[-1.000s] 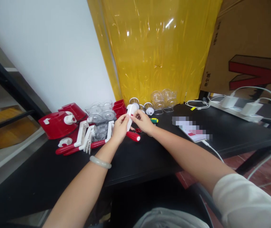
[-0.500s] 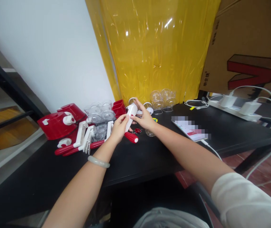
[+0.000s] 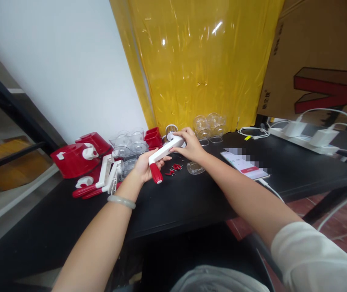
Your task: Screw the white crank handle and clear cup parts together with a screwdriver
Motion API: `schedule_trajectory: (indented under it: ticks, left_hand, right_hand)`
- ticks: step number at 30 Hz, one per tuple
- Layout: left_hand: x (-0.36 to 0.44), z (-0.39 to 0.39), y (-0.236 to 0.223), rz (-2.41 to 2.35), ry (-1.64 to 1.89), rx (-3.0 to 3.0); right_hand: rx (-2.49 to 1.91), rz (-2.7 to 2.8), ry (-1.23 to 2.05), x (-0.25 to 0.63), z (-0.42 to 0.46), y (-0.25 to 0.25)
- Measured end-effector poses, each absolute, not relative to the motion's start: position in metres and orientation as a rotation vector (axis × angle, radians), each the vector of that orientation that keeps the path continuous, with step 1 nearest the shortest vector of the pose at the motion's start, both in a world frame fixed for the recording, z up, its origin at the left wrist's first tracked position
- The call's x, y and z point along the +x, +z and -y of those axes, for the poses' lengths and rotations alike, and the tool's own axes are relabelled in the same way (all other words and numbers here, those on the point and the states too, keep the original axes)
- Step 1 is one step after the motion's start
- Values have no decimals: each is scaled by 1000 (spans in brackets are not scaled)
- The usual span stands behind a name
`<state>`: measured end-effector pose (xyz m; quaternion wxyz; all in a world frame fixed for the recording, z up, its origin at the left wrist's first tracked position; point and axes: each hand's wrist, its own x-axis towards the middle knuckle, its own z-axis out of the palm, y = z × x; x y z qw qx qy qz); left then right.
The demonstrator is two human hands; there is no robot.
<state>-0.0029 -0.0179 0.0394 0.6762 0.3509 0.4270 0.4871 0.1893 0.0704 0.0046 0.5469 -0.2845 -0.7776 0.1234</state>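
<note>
Head view: the left hand (image 3: 144, 167) and right hand (image 3: 191, 148) share one red-handled white plastic crank (image 3: 161, 153), each grip pinching it above the black counter (image 3: 176, 207). Two red plastic housings (image 3: 73, 163) sit left; far right, one brown cardboard box (image 3: 316, 44) bears a red V-shaped mark (image 3: 305, 83) and illegibly small characters.

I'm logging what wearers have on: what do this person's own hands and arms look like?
The left hand is gloveless, with a smooth pale bangle around that forearm. The right hand is gloveless too; an off-white sleeve shows higher up that arm.
</note>
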Motion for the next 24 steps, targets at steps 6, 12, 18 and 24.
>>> schedule_trajectory:
  ticks: [6,12,18,24]
  left_hand:
    - [-9,23,40,-955,1004,883]
    - [-5,25,33,-830,988,1012]
    - [7,23,27,-845,1034,1078]
    - [15,22,28,-969,1074,1123]
  right_hand:
    - [-655,1929,184,191,-62,3]
    - [-593,1936,135,189,-64,-2]
    - [-599,1939,155,190,-71,-6]
    - [-696,1881,115,191,-75,-7]
